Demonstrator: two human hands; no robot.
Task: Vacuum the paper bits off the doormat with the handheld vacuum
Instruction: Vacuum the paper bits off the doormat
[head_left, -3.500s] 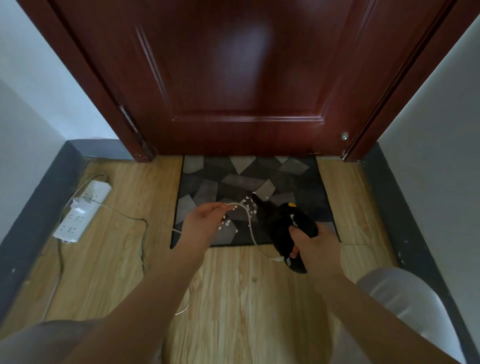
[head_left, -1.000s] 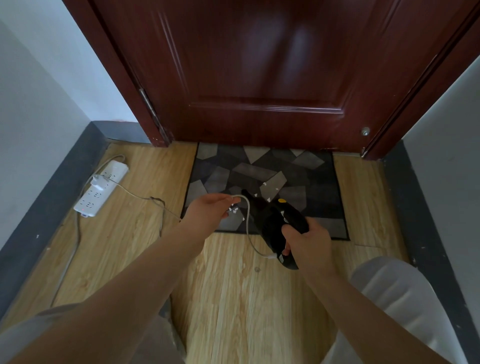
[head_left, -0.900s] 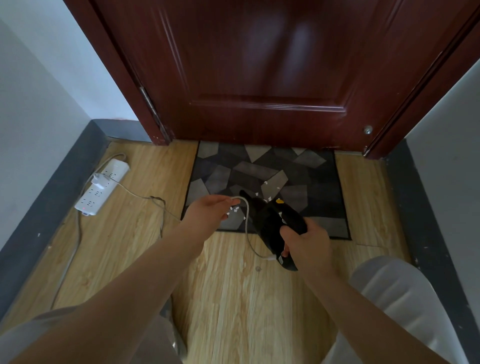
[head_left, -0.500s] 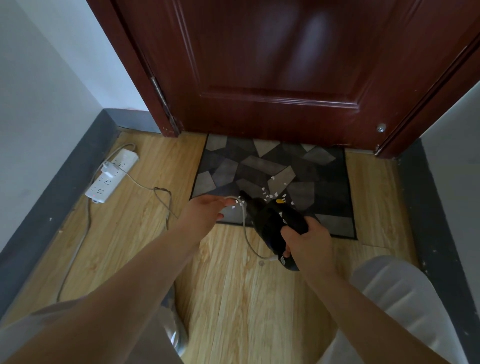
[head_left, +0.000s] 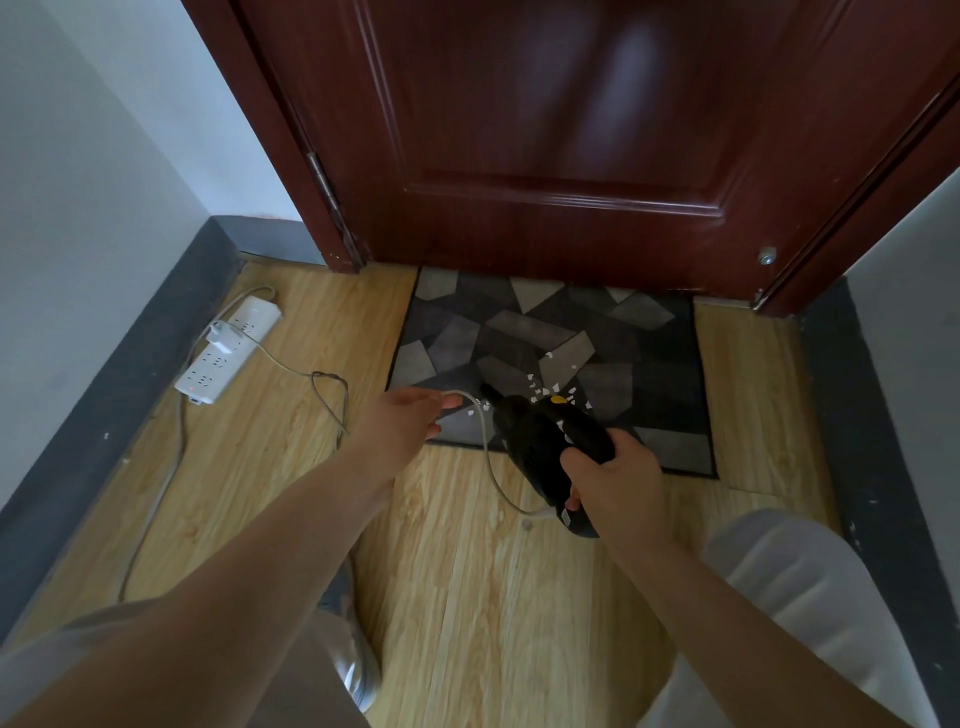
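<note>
single head view, high, facing forward-down at doormat (head_left: 649, 332) before door (head_left: 545, 130), close.

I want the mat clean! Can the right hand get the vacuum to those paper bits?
Probably yes. The right hand grips the vacuum, its nose already beside the paper bits on the mat, nothing between.

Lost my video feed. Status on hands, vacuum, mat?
Right hand grips vacuum, nozzle at paper bits on doormat. Left hand holds cord aside.
</note>
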